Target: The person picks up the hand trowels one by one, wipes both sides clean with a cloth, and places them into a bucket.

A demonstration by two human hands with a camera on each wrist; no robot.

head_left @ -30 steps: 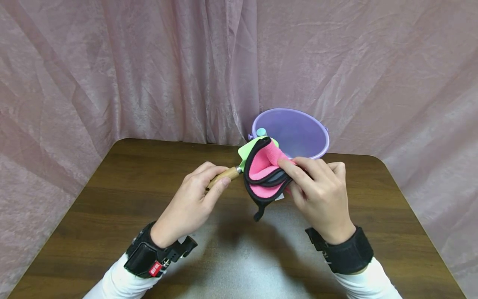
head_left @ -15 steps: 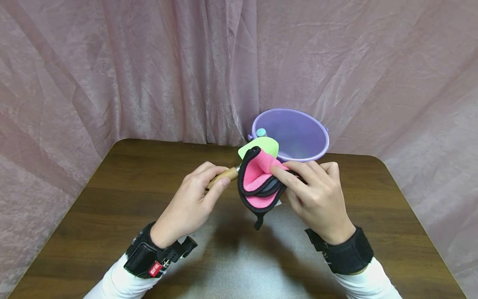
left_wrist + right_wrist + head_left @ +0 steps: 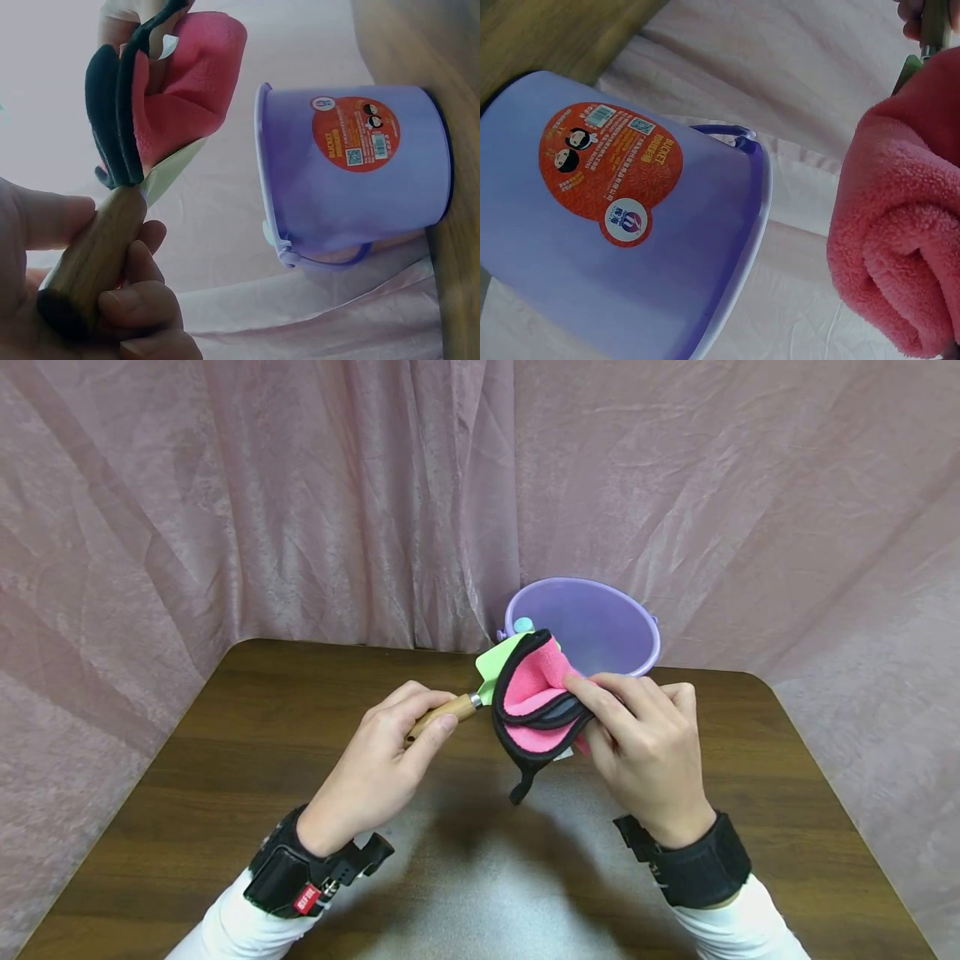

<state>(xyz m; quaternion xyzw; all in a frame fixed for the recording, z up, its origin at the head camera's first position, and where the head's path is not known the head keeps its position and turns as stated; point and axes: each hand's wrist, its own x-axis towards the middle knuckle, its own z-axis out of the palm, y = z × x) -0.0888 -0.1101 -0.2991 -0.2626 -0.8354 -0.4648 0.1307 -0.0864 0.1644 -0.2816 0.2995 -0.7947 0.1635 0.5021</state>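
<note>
In the head view my left hand [image 3: 386, 756] grips the wooden handle of a small trowel [image 3: 491, 672] with a light green blade. Thumb and fingers wrap that handle [image 3: 94, 262] in the left wrist view. My right hand [image 3: 645, 743] pinches a folded pink cloth [image 3: 536, 681] with black edging and a hanging loop. The cloth lies over the blade, hiding its right part. In the right wrist view the cloth [image 3: 900, 225] is bunched in thick fluffy folds, with only a sliver of green blade beyond it.
A purple bucket [image 3: 592, 622] stands at the table's back edge, just behind the trowel. A pale teal piece [image 3: 523, 625] shows at its left rim, and a red label [image 3: 356, 135] is on its side. Pink curtain [image 3: 360, 502] hangs behind the brown wooden table [image 3: 262, 760].
My right hand first slid the cloth down and left, baring more of the green blade, then brought it back up and right over it. The left hand and trowel have barely moved.
</note>
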